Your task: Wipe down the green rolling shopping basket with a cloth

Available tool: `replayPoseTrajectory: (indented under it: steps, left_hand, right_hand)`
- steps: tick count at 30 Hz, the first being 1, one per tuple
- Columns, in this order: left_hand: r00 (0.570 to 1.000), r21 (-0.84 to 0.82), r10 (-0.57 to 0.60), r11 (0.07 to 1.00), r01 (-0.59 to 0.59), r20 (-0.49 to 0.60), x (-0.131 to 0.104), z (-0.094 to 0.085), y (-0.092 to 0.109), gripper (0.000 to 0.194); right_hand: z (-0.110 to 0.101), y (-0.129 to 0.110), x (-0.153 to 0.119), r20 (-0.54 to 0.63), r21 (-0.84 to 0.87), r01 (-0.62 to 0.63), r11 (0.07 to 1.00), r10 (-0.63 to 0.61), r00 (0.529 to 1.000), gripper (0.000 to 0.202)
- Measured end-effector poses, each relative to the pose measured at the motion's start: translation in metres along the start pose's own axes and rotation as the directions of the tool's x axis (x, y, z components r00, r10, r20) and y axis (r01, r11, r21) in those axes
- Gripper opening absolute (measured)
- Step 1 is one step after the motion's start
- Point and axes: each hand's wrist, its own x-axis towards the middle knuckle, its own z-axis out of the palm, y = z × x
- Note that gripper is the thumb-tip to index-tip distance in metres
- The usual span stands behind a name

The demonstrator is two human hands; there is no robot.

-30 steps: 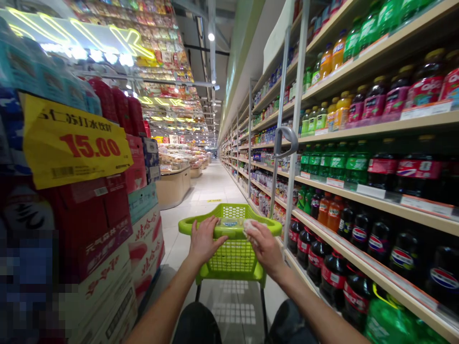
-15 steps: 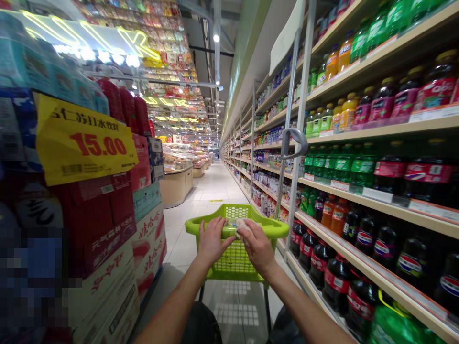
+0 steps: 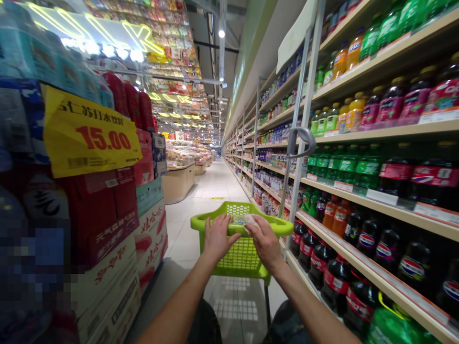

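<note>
Head view: a white cloth (image 3: 252, 220) is located at the top of the green cart handle (image 3: 234, 231), right of its centre. The right hand (image 3: 264, 239) holds the cloth, fingers closed and clamped on it. The left hand (image 3: 218, 237) lies over the handle, left of centre; its thumb stands apart from the fingers and points toward the right hand. The two hands are near each other but not touching.

The handle forms the near edge of a green shopping cart (image 3: 234, 260) with grid walls, positioned on a pale tiled floor (image 3: 211, 186). Right side: drink shelves (image 3: 376, 134) run down the aisle, with dark cola bottles (image 3: 337, 277) at the bottom. A grey loop handle (image 3: 304, 142) is mounted on a metal pole in front of them. Left side: stacked drink cartons (image 3: 111, 286), with a yellow price sign (image 3: 93, 134) reading 15.00 above. Beyond the cartons: a rounded display counter (image 3: 179, 184) carrying packaged goods.
</note>
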Motion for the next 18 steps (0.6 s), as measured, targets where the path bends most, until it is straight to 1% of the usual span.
replayPoseTrajectory:
  steps: [3,5,7,10,12,13,14,16,18]
  left_hand:
    - [1.0,-0.009,-0.007,1.0,0.007,0.005,0.001,0.0,0.001,0.048]
    - [1.0,-0.012,-0.008,1.0,0.008,0.002,0.001,0.001,0.003,0.049]
    - [1.0,-0.004,-0.015,1.0,0.015,-0.01,0.001,0.003,0.007,0.049]
    - [0.999,0.017,-0.019,1.0,0.02,-0.027,0.0,0.006,0.011,0.047]
    - [1.0,0.03,0.007,1.0,-0.006,-0.016,0.0,0.005,0.008,0.048]
    - [1.0,0.037,0.019,0.999,-0.018,-0.005,0.001,0.004,0.005,0.049]
    - [1.0,0.047,0.024,0.999,-0.024,0.004,0.001,0.003,0.001,0.05]
    - [1.0,0.067,0.025,0.997,-0.026,0.014,0.0,-0.001,-0.009,0.048]
    - [1.0,0.081,0.02,0.997,-0.021,0.003,-0.001,-0.002,-0.018,0.044]
  right_hand:
    - [-0.015,0.03,-0.009,-0.064,-0.082,-0.119,0.99,0.114,0.991,0.033]
    - [-0.02,0.038,-0.012,-0.086,-0.109,-0.17,0.979,0.161,0.983,0.033]
    - [-0.014,0.028,-0.01,-0.056,-0.075,-0.149,0.986,0.145,0.988,0.034]
    - [0.004,-0.001,0.0,-0.013,0.016,-0.029,0.999,0.029,0.999,0.034]
    - [0.01,-0.006,0.005,-0.008,0.038,0.026,0.999,-0.026,1.0,0.032]
    - [0.009,-0.002,0.005,-0.01,0.034,0.025,0.999,-0.025,1.0,0.032]
    - [0.006,0.007,0.003,-0.016,0.018,-0.002,1.0,0.002,1.0,0.033]
    - [-0.003,0.028,-0.002,-0.048,-0.038,-0.101,0.994,0.099,0.994,0.034]
    - [-0.009,0.041,-0.006,-0.081,-0.085,-0.191,0.978,0.184,0.98,0.033]
